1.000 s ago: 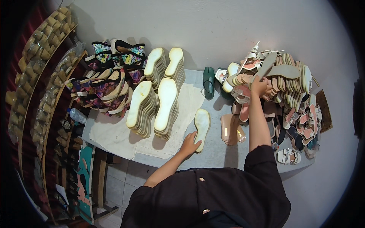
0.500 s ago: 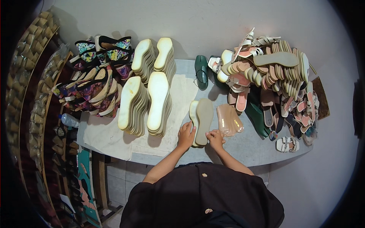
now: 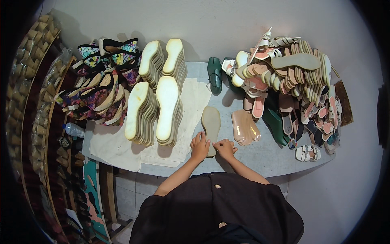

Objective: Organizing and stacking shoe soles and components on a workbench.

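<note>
A grey shoe sole lies on the table in front of me, its wide end away from me. A pale rim shows along its lower edge; whatever lies under it is mostly covered. My left hand rests at the left side of its narrow waist, fingers spread and thumb against the edge. At the opposite edge, my right hand has its fingers curled, with thumb and forefinger pinching the sole. Just right of the sole lie several tan insoles with gold lettering.
Tall stacks of cream soles stand left of centre, near floral wedge shoes. A heap of soles and sandals fills the right back. One green shoe sits by the wall; a white sandal lies near the front edge.
The grey sole has shifted left onto the pale sole that showed beside it, now covering nearly all of it. My right hand has moved left with it.
</note>
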`<state>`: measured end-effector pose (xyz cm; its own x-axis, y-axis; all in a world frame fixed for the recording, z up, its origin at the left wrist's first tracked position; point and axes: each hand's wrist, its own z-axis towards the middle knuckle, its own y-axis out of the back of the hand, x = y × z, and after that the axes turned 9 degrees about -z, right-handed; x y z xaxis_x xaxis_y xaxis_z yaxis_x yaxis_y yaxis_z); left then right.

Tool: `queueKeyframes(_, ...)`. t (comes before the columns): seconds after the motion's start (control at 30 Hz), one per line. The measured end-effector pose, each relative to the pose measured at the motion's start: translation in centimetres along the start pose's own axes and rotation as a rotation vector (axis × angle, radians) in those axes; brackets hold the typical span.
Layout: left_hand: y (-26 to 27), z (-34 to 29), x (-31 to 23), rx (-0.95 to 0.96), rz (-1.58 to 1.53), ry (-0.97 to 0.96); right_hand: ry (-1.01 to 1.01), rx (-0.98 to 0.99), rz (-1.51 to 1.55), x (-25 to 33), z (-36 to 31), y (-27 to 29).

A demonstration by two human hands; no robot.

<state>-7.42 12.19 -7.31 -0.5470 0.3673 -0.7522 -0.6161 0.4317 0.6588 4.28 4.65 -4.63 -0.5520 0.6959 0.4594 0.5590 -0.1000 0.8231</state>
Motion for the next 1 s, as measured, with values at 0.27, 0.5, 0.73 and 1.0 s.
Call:
queueKeyframes(0.27, 0.3, 2.2, -2.0, 0.022, 0.006, -0.333, 0.042, -0.336, -0.012, 0.0, 1.6, 2.8)
queueKeyframes(0.5, -0.2, 2.4, -2.5, 0.162, 0.319, -0.336, 0.152, -1.040, -0.304, 0.1, 11.8, 22.0)
queueKeyframes(0.73, 0.4, 3.0, -2.8, 0.168, 0.177, -0.252, 0.159, -1.028, -0.762, 1.2, 16.1, 35.7)
queueKeyframes(1.0, 6.7, 2.8, -9.4, 0.093, -0.274, -0.471, 0.059, -1.099, -0.755, -0.2, 15.8, 32.6)
